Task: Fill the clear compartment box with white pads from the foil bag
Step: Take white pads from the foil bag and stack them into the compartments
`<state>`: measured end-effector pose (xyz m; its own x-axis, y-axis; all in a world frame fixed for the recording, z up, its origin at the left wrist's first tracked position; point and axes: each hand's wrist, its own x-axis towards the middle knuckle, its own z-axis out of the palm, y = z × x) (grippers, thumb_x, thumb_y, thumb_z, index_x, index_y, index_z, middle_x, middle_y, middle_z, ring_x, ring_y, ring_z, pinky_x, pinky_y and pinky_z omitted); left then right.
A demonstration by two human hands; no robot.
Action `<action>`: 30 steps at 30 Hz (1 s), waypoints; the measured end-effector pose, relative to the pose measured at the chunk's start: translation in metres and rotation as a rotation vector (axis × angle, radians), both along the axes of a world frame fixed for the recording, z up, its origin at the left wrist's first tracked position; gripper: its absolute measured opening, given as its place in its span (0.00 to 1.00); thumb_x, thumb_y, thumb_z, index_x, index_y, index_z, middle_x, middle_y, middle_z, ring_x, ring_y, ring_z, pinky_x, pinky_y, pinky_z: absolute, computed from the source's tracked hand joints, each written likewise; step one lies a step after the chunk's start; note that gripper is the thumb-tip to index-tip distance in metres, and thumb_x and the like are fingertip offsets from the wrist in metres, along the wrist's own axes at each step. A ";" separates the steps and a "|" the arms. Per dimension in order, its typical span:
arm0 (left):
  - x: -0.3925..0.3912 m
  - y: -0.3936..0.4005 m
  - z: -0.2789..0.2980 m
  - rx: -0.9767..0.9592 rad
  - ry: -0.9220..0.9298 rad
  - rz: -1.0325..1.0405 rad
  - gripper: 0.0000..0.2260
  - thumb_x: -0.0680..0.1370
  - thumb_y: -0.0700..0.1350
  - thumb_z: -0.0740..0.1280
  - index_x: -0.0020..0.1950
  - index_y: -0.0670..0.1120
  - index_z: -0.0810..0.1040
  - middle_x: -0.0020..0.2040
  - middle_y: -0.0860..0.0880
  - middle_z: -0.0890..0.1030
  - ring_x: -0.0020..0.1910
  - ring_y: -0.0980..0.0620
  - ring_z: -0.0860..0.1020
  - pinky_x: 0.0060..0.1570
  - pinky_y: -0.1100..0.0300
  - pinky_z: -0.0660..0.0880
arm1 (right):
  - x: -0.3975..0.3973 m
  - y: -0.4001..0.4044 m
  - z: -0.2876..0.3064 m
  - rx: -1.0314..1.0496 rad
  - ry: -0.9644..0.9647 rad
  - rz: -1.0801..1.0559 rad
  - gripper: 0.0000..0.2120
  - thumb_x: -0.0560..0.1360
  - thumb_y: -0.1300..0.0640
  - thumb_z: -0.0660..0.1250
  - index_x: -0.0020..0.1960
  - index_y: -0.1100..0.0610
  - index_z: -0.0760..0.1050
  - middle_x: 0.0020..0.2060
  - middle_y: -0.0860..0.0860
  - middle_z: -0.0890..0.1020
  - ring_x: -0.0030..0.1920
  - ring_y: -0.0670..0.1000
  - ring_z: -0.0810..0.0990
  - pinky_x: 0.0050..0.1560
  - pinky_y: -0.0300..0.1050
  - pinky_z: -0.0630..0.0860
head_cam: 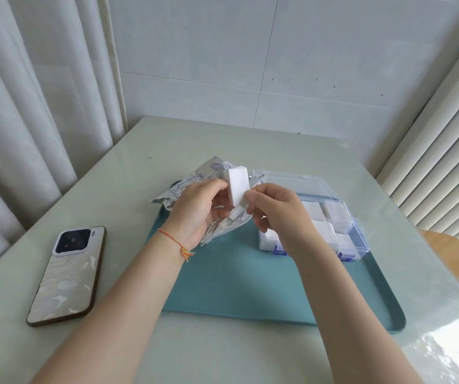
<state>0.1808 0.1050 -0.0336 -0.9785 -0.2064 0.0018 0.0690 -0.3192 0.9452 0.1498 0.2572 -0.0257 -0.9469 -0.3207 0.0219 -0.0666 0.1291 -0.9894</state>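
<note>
A stack of white pads [237, 185] is held upright above the teal mat, pinched between my left hand [199, 209] and my right hand [274, 209]. Beneath and behind my left hand lies the crinkled silver foil bag [192, 181], with another white pad [236, 212] showing at its mouth. The clear compartment box [358, 231] stands to the right with its lid open, and several of its compartments hold white pads [336, 213]. My right wrist hides part of the box's front left.
A teal mat [236, 284] lies under the bag and box. A phone [69, 274] rests face down at the left on the pale table. Curtains hang left and right. A wooden chair edge [455, 261] shows at the far right.
</note>
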 end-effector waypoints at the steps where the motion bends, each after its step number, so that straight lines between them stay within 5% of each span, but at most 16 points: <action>1: 0.000 0.000 0.000 -0.003 -0.002 -0.001 0.12 0.79 0.37 0.59 0.41 0.40 0.79 0.33 0.46 0.78 0.32 0.51 0.75 0.27 0.62 0.69 | 0.000 0.000 0.000 0.002 0.000 -0.005 0.06 0.77 0.60 0.66 0.45 0.62 0.78 0.32 0.52 0.78 0.26 0.50 0.70 0.26 0.39 0.67; 8: 0.000 -0.002 -0.002 -0.142 0.012 -0.008 0.16 0.73 0.54 0.69 0.45 0.39 0.82 0.37 0.43 0.78 0.33 0.50 0.75 0.30 0.61 0.71 | 0.004 -0.001 0.001 0.031 0.033 -0.081 0.07 0.76 0.59 0.67 0.45 0.65 0.77 0.32 0.52 0.78 0.26 0.48 0.71 0.28 0.39 0.67; 11: 0.002 -0.002 -0.004 -0.222 0.025 0.073 0.14 0.73 0.49 0.72 0.40 0.37 0.80 0.32 0.42 0.76 0.30 0.48 0.72 0.29 0.61 0.69 | 0.006 -0.001 -0.002 0.112 0.175 -0.111 0.07 0.73 0.55 0.71 0.47 0.57 0.76 0.36 0.51 0.79 0.32 0.48 0.74 0.34 0.40 0.71; 15: 0.005 -0.002 -0.004 -0.411 0.025 0.142 0.14 0.76 0.42 0.70 0.32 0.37 0.76 0.24 0.46 0.74 0.22 0.49 0.67 0.27 0.63 0.65 | 0.007 0.005 -0.007 0.354 0.568 -0.006 0.34 0.65 0.48 0.78 0.67 0.48 0.67 0.58 0.45 0.73 0.53 0.44 0.75 0.47 0.29 0.69; 18: 0.007 0.002 -0.004 -0.506 0.057 0.153 0.07 0.74 0.41 0.71 0.39 0.39 0.81 0.25 0.50 0.76 0.23 0.52 0.69 0.29 0.63 0.68 | 0.005 0.006 -0.011 0.589 0.785 0.056 0.43 0.66 0.47 0.77 0.75 0.50 0.60 0.68 0.45 0.68 0.66 0.47 0.68 0.62 0.39 0.68; 22: 0.009 0.005 -0.002 -0.512 0.091 0.156 0.05 0.72 0.41 0.74 0.38 0.43 0.79 0.28 0.51 0.77 0.24 0.54 0.71 0.30 0.62 0.69 | 0.005 0.003 -0.014 0.632 0.820 0.039 0.37 0.67 0.50 0.76 0.72 0.52 0.66 0.63 0.47 0.73 0.65 0.52 0.70 0.63 0.51 0.71; 27: 0.012 0.001 0.005 -0.302 0.085 -0.094 0.11 0.73 0.51 0.72 0.40 0.43 0.79 0.32 0.48 0.74 0.31 0.52 0.71 0.31 0.62 0.68 | 0.008 0.004 -0.011 0.478 0.760 0.034 0.31 0.67 0.49 0.77 0.66 0.55 0.71 0.53 0.41 0.74 0.56 0.46 0.72 0.54 0.32 0.67; 30: 0.013 -0.003 0.008 -0.153 0.055 -0.220 0.11 0.74 0.53 0.68 0.42 0.45 0.80 0.37 0.47 0.78 0.35 0.51 0.74 0.34 0.60 0.69 | 0.010 0.004 -0.009 0.409 0.712 0.055 0.29 0.67 0.48 0.77 0.64 0.52 0.71 0.52 0.40 0.76 0.56 0.44 0.74 0.53 0.31 0.68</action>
